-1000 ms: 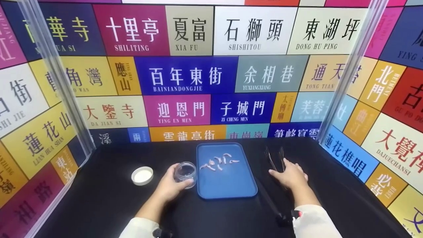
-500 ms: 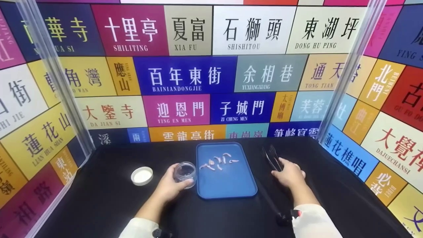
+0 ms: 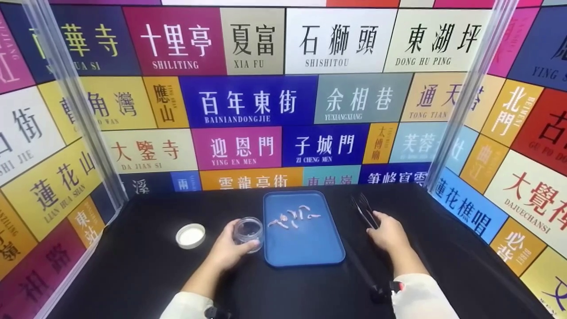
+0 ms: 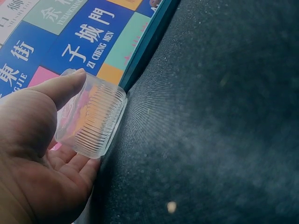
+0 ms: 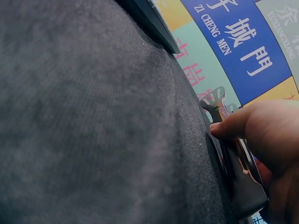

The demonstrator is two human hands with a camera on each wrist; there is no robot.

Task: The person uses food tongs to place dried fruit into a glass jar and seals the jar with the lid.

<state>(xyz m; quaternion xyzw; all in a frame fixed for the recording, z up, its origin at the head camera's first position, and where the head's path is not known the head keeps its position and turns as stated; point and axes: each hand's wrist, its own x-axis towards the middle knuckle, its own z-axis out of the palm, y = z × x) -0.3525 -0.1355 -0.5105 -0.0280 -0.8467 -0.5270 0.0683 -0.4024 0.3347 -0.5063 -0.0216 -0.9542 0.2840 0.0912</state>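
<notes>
My left hand (image 3: 227, 250) grips a clear ribbed plastic jar (image 3: 249, 230) standing on the black table just left of a blue tray (image 3: 310, 250). In the left wrist view the thumb lies over the jar (image 4: 91, 122) and the fingers curl under it. Several pale curled pieces (image 3: 292, 217) lie in the tray's far half. To the right of the tray my right hand (image 3: 389, 235) holds black tongs (image 3: 363, 211), whose tips point away from me. The right wrist view shows the thumb pressed on the tongs (image 5: 236, 179).
A white lid (image 3: 191, 235) lies on the table left of the jar. Colourful sign panels wall in the table at the back and on both sides. Two clear posts (image 3: 71, 106) stand at the back corners. The tray's edge (image 5: 149, 18) shows in the right wrist view.
My right hand has closed round the tongs; their two arms, spread a second ago, now lie close together and angle slightly left. The left hand and jar have stayed put.
</notes>
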